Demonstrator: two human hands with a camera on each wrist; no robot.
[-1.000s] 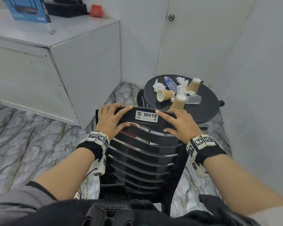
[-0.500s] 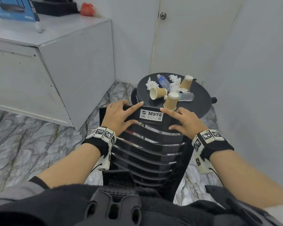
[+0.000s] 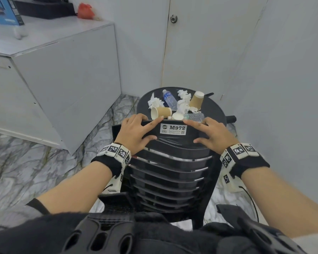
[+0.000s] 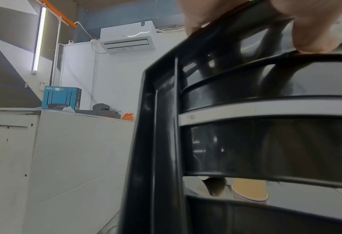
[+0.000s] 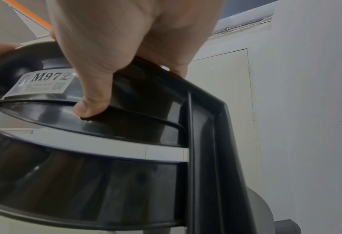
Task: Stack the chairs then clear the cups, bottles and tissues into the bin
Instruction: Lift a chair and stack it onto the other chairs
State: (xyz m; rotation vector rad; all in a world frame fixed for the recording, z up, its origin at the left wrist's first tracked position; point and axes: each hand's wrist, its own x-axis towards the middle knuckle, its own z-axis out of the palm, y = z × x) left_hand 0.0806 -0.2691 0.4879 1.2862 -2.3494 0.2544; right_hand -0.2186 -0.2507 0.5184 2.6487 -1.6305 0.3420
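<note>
Looked like you were in a small office back room or break corner, not a home. You had pale grey walls, a plain flush door (image 3: 200, 43) with a round lock, and a marbled tile floor (image 3: 17, 162). A long grey cabinet (image 3: 62, 74) ran along the wall, carrying a blue router box (image 4: 61, 98), a black device with cables and an orange bag (image 3: 85, 11) near its far corner. There was a split air conditioner (image 4: 128, 37) and a tube light (image 4: 38, 39) up high, plus a black plastic chair (image 3: 173, 162) with an inventory sticker (image 3: 173, 129) reading M972.
</note>
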